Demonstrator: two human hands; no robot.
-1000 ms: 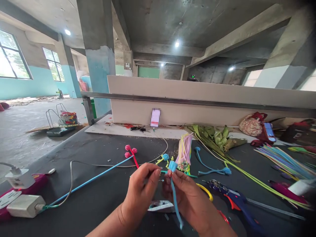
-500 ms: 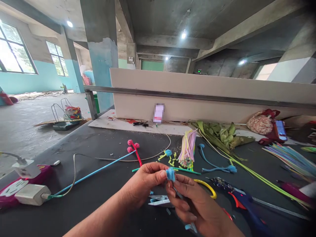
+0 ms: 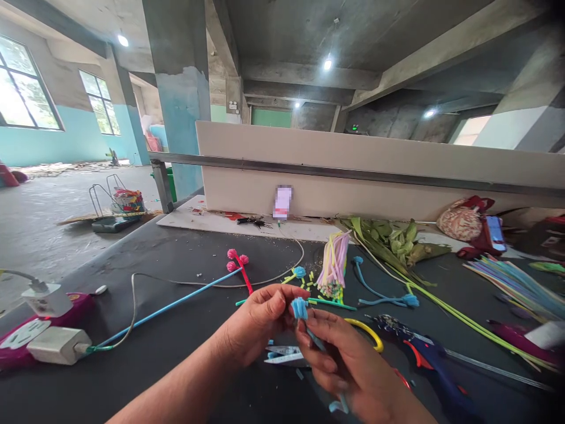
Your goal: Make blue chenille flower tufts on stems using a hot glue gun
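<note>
Both hands meet over the dark table [image 3: 145,353] near its front edge. My left hand [image 3: 256,327] pinches the coiled end of a blue pipe cleaner [image 3: 299,308]. My right hand [image 3: 348,368] is closed round the blue stem just below that coil, and the stem's tail pokes out under the fingers. A small pair of snips [image 3: 285,355] lies on the table right beneath the hands. A red stem with pink coiled ends [image 3: 238,268] and a long blue stick [image 3: 168,307] lie just beyond my left hand.
A pastel pipe-cleaner bundle [image 3: 333,265], green leaves [image 3: 392,244] and blue coiled stems [image 3: 384,294] lie behind the hands. A blue glue gun [image 3: 424,356] and yellow ring [image 3: 366,333] sit right. A power strip with plugs [image 3: 39,330] sits left. A white partition [image 3: 353,176] backs the table.
The hands have dropped slightly and drawn closer to me. My right hand has slid along the blue stem, which now runs inside the fist. The view has shifted a little.
</note>
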